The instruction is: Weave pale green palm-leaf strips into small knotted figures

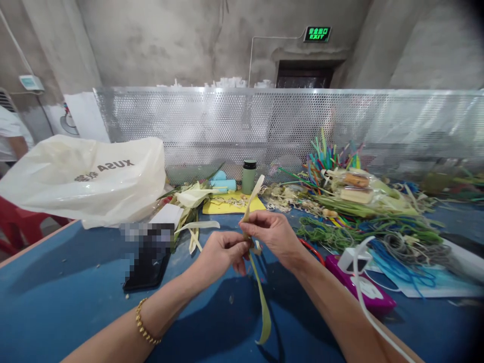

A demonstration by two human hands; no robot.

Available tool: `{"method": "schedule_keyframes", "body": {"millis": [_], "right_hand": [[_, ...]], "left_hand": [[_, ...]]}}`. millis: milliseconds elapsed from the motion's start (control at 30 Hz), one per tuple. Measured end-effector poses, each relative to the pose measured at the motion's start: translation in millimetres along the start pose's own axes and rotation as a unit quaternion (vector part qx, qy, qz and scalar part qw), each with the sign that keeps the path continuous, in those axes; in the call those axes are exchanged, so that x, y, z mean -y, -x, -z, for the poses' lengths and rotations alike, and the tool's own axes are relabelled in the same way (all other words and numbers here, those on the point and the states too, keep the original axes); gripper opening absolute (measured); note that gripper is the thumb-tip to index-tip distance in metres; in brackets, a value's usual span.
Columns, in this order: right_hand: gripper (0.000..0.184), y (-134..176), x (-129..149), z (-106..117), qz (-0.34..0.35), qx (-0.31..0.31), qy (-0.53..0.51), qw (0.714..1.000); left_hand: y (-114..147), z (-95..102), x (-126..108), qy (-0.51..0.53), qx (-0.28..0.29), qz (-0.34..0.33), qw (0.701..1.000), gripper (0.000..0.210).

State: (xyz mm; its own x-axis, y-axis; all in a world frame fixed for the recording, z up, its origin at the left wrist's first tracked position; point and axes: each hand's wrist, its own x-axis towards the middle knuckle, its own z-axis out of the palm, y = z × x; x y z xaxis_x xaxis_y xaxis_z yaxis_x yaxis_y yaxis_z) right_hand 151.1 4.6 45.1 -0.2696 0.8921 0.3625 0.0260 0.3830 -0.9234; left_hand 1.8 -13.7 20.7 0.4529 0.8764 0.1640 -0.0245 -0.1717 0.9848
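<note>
Above the blue tabletop, both of my hands meet over a long, pale green leaf strip. One end of the strip rises past my fingers, and the other hangs down and curls near the bottom. My left hand has its thumb and fingers pinched on the strip. Just above it, my right hand pinches the same strip between thumb and fingertips. A small pale curled piece shows below the right fingers. My fingers partly hide where the strip is folded or joined.
A black phone lies left of my hands, beside a large white plastic bag. Leaf strips, a green bottle and a yellow sheet are behind. Green cords and a purple box with a white cable sit right.
</note>
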Motion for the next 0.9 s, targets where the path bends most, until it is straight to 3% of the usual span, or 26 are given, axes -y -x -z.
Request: {"method": "schedule_keyframes", "body": {"millis": [233, 700, 900], "right_hand": [[0.029, -0.1, -1.5, 4.0, 0.032, 0.017, 0.029, 0.999], [0.021, 1.0, 1.4, 3.0, 0.123, 0.020, 0.140, 0.982], [0.016, 0.3, 2.0, 3.1, 0.166, -0.016, 0.168, 0.971]], "left_hand": [[0.5, 1.2, 5.2, 0.079, 0.011, -0.004, 0.997, 0.024], [-0.5, 6.1, 2.2, 0.080, -0.034, 0.030, 0.996, 0.024], [-0.8, 6.7, 3.1, 0.114, -0.036, 0.003, 0.993, 0.027]]}}
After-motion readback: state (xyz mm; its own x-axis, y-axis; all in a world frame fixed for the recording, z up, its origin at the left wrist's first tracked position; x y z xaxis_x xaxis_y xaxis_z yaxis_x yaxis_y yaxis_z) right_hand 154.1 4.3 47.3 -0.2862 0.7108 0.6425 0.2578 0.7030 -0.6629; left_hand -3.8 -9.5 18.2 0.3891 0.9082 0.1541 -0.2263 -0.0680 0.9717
